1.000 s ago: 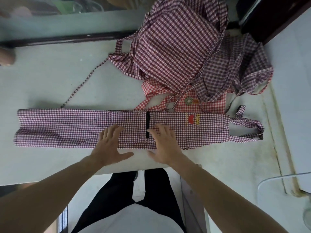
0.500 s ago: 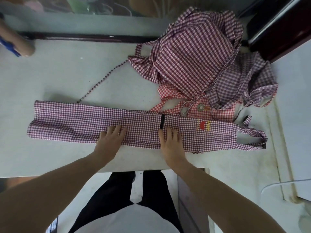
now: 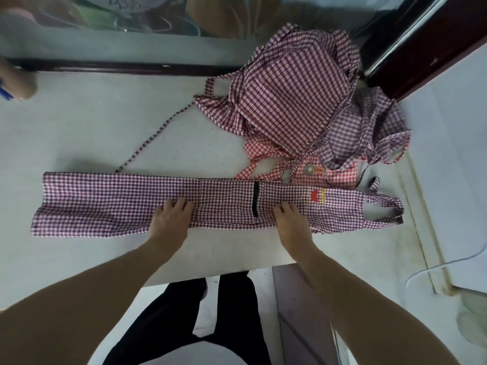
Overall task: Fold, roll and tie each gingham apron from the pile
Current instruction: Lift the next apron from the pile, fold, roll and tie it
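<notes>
A purple gingham apron (image 3: 105, 204) lies folded into a long narrow strip across the white table (image 3: 79, 127), neck loop at its right end. It has a black band near the middle and a small red and yellow emblem toward the right. My left hand (image 3: 171, 219) rests flat on the strip's near edge, left of the band. My right hand (image 3: 290, 219) lies flat on the strip to the right of the band. One thin tie (image 3: 155, 133) trails from the strip up toward the pile (image 3: 297, 101) of crumpled gingham aprons at the back right.
A dark ledge runs along the table's back edge under a glass pane. Another person's hand (image 3: 15, 80) shows at the far left edge. A dark cabinet stands at the back right. The table's front edge is just below my hands, with my legs beneath.
My hands have slid apart along the strip: the right one moved rightward past the black band, the left stayed near the middle. The view shifted slightly.
</notes>
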Motion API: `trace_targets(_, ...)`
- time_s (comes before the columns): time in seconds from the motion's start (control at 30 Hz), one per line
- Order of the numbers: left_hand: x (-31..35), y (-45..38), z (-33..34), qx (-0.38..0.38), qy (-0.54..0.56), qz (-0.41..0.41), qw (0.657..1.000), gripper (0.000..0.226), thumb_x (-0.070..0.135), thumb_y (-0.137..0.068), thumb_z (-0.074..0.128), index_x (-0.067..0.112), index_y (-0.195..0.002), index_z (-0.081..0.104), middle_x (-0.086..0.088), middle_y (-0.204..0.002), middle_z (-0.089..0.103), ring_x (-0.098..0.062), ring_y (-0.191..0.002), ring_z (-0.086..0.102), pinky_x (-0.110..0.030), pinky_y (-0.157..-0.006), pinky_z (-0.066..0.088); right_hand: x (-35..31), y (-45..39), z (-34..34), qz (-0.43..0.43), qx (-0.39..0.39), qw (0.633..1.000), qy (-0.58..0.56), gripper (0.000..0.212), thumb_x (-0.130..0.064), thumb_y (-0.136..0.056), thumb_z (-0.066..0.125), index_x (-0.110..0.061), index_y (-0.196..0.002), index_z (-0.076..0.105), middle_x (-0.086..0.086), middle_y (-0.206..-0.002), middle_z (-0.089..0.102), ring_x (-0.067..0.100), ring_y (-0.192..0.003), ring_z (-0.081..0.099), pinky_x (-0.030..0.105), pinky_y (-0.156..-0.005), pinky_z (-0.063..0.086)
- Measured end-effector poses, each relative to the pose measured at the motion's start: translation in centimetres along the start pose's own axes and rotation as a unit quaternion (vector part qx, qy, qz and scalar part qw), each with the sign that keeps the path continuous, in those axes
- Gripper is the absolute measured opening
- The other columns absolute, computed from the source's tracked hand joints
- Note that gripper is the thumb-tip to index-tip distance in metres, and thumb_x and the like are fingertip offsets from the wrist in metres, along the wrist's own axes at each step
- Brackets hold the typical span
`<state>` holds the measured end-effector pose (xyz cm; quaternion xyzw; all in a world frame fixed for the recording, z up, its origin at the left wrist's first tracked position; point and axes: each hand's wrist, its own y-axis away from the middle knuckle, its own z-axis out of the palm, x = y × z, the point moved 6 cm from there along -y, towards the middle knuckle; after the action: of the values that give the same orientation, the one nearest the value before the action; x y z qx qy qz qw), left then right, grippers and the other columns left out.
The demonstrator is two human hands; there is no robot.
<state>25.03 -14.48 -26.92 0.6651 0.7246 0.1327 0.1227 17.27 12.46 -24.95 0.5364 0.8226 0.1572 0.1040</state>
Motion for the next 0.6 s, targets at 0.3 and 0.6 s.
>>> trace_targets(0.3,-6.0,-1.4,-10.7,0.085,0.109,-0.058,0.989,0.034,0.002,-0.087,0.053,0.019,-0.112,0.066,-0.008,-0.104,0.07,-0.032,-0.096,0.066,-0.041,-0.08,0.054,5.9,0.7,-12.7,0.069,0.126,0.986,-0.083,0.043,0.0,-0.086,0.065,-0.012,-0.127,0.064,0.012,-0.116,0.069,0.034,-0.103,0.066,0.036,-0.09,0.051)
trace_targets(0.6,-7.3,2.9,-25.3,0.248,0.196,-0.089,0.945,0.015,0.022,-0.095,0.059,0.017,-0.103,0.071,-0.013,-0.094,0.072,-0.035,-0.086,0.067,-0.039,-0.074,0.052,8.4,7.2,-27.8,0.052,0.26,0.943,-0.2,0.028,-0.006,-0.096,0.059,-0.01,-0.121,0.07,0.015,-0.121,0.069,0.038,-0.109,0.063,0.038,-0.096,0.045)
